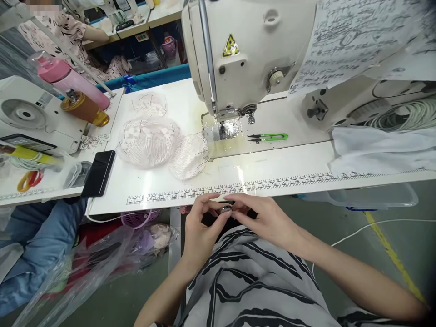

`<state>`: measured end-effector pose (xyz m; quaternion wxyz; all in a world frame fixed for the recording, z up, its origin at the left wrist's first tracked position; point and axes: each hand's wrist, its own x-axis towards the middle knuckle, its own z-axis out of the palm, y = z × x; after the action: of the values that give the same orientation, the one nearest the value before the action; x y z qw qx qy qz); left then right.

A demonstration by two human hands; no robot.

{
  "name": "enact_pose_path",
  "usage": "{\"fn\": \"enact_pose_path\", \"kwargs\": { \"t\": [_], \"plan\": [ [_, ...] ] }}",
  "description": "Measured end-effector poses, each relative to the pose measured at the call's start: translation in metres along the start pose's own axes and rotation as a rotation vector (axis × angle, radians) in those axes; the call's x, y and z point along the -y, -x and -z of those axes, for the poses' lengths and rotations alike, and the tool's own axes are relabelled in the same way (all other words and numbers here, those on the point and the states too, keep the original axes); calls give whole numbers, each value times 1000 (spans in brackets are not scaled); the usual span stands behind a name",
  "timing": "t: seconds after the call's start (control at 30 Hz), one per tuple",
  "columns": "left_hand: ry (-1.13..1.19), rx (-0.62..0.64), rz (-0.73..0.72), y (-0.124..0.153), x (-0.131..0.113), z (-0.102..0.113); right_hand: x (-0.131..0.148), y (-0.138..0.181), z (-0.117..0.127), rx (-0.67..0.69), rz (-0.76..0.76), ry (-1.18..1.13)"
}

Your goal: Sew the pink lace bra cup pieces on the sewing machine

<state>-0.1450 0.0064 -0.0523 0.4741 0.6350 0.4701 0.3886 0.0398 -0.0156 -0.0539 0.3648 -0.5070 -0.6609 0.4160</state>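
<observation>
Closest to the camera, a striped garment [252,277] covers the person's lap, and both forearms rise from it toward the table edge. The hands are together just below that edge. The left hand [200,222] and the right hand [265,220] meet fingertip to fingertip, both pinched on a small round metal piece [225,209] that sits between them over the lap. What the piece is cannot be told for sure; it looks like a bobbin or its case.

With a part this small held over open floor, a good grip probably means one hand holding the rim steady while the other does the fine fingering, low and close to the body so that a slip lands on the cloth.

To the left, below the table, a crumpled plastic bag [102,263] lies by the floor. Along the near edge of the white table [289,163] runs a printed ruler strip [272,184]. Past it lie a dark phone [98,172], two lace pieces [148,141] – one large, one smaller beside it – and green thread snips [270,136] near the needle plate [223,129]. A folded white cloth [374,154] rests at the right.

Behind these stands the sewing machine [245,50], with a handwritten paper [357,32] draped on its arm. Farther left are a pink bottle [73,79] and, at the back, a co-worker's patterned sleeve [64,27].
</observation>
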Motion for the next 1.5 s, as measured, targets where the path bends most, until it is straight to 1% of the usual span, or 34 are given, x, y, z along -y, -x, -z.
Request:
{"fn": "enact_pose_path", "kwargs": {
  "t": [0.1, 0.23, 0.3, 0.37, 0.63, 0.8, 0.9, 1.0, 1.1, 1.17, 1.3, 1.4, 1.5],
  "plan": [
    [64, 10, 119, -1, 1, 3, 3, 0, 10, -57, 36, 80],
    [218, 79, 255, -4, 2, 3, 10, 0, 19, -65, 24, 43],
    [272, 106, 277, -4, 2, 2, 12, -1, 19, -69, 29, 21],
    [278, 127, 285, -4, 2, 0, 12, -4, 19, -73, 41, 16],
    [291, 213, 297, -2, 0, -9, 7, -20, 13, -106, 101, 101],
    [329, 224, 320, -1, -1, -13, 5, -27, 13, -145, 150, 137],
    [343, 248, 337, 0, 0, -15, 5, -30, 13, -108, 190, 167],
    [400, 271, 383, 0, 2, -16, 6, -31, 13, -53, 210, 161],
    [467, 279, 426, -1, 3, -16, 8, -31, 14, -48, 207, 139],
    [490, 283, 443, -1, 3, -17, 9, -32, 16, -36, 210, 165],
    [501, 281, 467, -2, 2, -20, 11, -40, 19, 52, 235, 233],
    [486, 304, 494, -2, 2, -22, 12, -49, 19, 133, 225, 205],
    [484, 311, 499, -2, 2, -23, 12, -57, 19, 163, 195, 176]
  ]
}}
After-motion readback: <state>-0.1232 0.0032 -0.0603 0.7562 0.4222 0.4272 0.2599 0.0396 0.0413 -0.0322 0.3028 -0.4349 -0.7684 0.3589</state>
